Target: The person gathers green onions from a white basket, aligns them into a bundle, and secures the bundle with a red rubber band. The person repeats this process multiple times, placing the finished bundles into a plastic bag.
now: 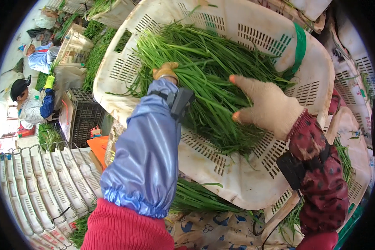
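A large white slotted plastic basket (256, 197) lies before me, holding a heap of long green leaves (212, 78) that look like garlic chives. My left hand (165, 70), in a yellowish glove, grips the leaves on the heap's left side, and its fingers are partly hidden. Over the right side of the heap, my right hand (265, 101) is spread in a cream knit glove with orange fingertips. Its thumb and fingers are apart, with nothing held between them. A green band (300, 47) is wrapped around the basket's far right rim.
More chives (203, 197) lie below the basket's near rim. Stacked white baskets (47, 190) stand at lower left, beside an orange object (100, 150) and a black crate (84, 115). Two people (34, 103) are at upper left. Further white baskets (350, 78) line the right.
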Demonstrator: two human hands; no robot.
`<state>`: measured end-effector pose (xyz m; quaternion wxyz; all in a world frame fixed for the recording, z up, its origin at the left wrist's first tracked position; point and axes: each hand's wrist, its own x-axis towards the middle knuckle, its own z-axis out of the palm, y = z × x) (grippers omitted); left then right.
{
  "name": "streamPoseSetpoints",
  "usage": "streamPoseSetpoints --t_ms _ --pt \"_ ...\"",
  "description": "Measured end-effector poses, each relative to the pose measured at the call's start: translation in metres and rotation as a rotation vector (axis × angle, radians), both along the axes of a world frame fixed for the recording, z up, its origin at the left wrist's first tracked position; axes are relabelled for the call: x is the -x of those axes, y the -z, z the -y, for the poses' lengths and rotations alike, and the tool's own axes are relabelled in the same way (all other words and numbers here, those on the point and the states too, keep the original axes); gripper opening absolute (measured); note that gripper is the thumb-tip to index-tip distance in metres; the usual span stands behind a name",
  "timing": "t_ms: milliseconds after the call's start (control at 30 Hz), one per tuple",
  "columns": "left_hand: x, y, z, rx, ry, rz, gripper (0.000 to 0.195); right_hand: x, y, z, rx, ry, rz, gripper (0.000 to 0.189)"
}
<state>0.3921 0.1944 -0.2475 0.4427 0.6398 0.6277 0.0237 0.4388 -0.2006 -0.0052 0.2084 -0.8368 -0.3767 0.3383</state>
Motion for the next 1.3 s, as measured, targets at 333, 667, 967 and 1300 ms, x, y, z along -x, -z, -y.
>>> streamPoseSetpoints --t_ms 333,667,967,1300 --pt "0.016 -0.081 0.113 0.352 0.526 0.575 0.071 -0.029 0.041 -0.117 -0.397 0.470 -0.078 0.108" --pt "0.028 -0.168 0.193 -0.153 1.279 0.240 0.105 -0.077 0.141 -0.045 -0.861 0.448 -0.476 0.026" --pt "-0.047 -0.101 0.043 -0.261 0.616 0.032 0.052 -0.094 0.187 -0.031 -0.948 0.730 -0.577 0.024" --pt "-0.085 0.018 0.053 -0.416 0.789 -0.659 0.048 -0.077 0.165 -0.017 -0.601 0.458 -0.059 0.030"
